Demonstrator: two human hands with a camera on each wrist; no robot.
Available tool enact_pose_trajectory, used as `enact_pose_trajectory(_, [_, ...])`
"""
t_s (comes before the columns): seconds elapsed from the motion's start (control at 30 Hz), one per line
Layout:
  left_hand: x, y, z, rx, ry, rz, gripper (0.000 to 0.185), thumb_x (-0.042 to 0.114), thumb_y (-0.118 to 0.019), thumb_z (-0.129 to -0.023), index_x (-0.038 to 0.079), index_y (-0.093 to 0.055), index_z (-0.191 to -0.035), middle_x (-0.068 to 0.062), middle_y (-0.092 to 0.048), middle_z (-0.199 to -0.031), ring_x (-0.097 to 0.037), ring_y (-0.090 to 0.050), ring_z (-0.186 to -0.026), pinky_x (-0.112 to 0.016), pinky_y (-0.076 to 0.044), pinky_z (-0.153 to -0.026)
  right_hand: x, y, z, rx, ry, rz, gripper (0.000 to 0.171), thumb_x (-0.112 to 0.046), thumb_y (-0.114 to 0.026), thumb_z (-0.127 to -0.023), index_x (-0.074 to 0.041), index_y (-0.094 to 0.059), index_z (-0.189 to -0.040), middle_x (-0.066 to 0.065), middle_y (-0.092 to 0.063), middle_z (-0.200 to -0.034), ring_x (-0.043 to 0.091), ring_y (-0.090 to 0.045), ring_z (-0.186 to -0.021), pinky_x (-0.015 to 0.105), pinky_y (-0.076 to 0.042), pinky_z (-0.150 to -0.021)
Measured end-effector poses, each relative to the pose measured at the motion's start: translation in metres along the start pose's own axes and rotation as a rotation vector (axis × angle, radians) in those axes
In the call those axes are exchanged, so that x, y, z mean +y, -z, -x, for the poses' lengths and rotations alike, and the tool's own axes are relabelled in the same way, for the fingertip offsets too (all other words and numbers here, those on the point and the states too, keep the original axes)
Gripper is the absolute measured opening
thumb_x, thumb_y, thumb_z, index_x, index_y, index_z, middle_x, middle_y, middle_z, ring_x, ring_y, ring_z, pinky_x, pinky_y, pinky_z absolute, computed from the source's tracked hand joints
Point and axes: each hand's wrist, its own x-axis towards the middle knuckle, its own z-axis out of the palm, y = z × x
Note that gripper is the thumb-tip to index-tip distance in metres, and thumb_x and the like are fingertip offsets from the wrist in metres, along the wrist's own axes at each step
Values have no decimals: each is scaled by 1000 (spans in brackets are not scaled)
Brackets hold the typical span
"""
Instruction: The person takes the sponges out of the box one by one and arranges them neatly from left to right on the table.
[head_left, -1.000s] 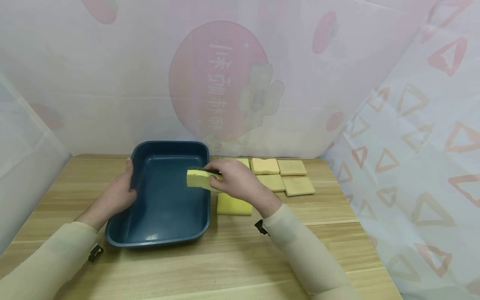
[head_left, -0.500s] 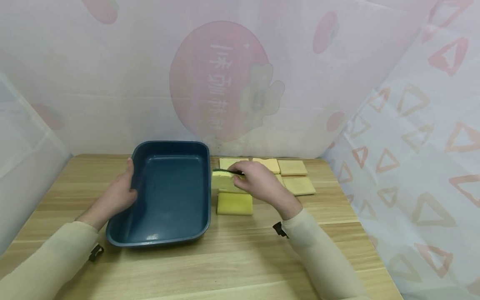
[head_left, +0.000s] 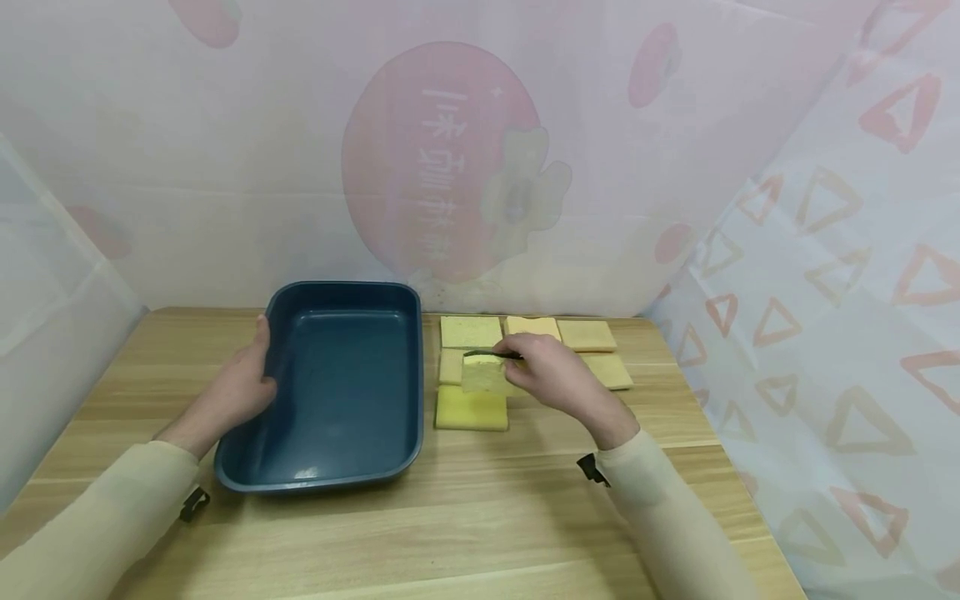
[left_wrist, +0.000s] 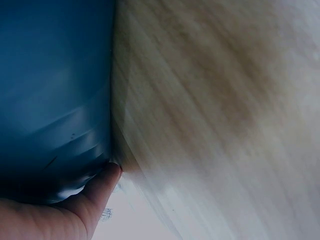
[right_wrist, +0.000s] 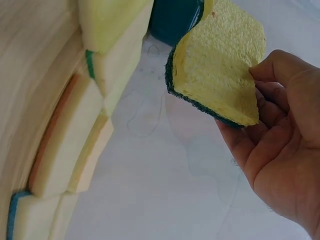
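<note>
My left hand point(head_left: 236, 387) holds the left rim of a deep navy-blue baking pan point(head_left: 337, 392), the thumb over the rim and the forefinger stretched along it. In the left wrist view a finger point(left_wrist: 97, 192) lies against the blue wall near its edge. My right hand point(head_left: 558, 375) pinches a yellow scouring sponge point(right_wrist: 220, 60) with a dark green abrasive side, thumb on the yellow face. Seen from the head, this sponge hangs on edge over a group of laid-out sponges, overlapping a pale one point(head_left: 450, 367). A brighter yellow sponge point(head_left: 471, 408) lies nearest the front.
Several sponges lie together right of the pan, including a pale yellow one point(head_left: 470, 332), a wavy-edged one point(head_left: 534, 326) and two beige ones point(head_left: 587, 336) farther right. A printed cloth wall point(head_left: 300, 192) stands behind the wooden table point(head_left: 375, 542), another point(head_left: 862, 375) on the right.
My right hand has carried the sponge rightward and slightly lower, from the pan's right edge to above the laid-out sponges. The left hand and the pan have stayed put.
</note>
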Motion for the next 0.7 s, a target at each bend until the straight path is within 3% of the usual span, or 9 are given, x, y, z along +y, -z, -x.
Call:
enact_pose_trajectory(0.47, [1, 1, 2, -2, 8, -12, 109, -7, -55, -101, -12, 23, -177, -58, -16, -177, -63, -57, -128, -71, -61, -98, 31, 2, 28, -44, -25, 3, 32, 3, -64, -105, -6, -86, -126, 7, -88, -120, 9, -67, -89, 33, -60, -86])
enact_pose_trajectory(0.57, [2, 1, 2, 3, -7, -3, 110, -8, -55, -99, -12, 24, -177, -59, -18, -175, -54, -65, -109, -61, -63, -85, 39, 1, 33, -64, -49, -4, 34, 3, -63, -104, -6, -86, -127, 7, -89, -120, 10, -68, -91, 36, -62, -88])
enact_pose_trajectory(0.7, [2, 2, 2, 12, -31, 6, 111, -9, -54, -97, -13, 24, -176, -61, -19, -172, -40, -63, -87, -46, -57, -72, 50, -1, 38, -92, -92, 0, 35, 2, -62, -104, -5, -86, -129, 9, -89, -122, 14, -76, -100, 42, -66, -95])
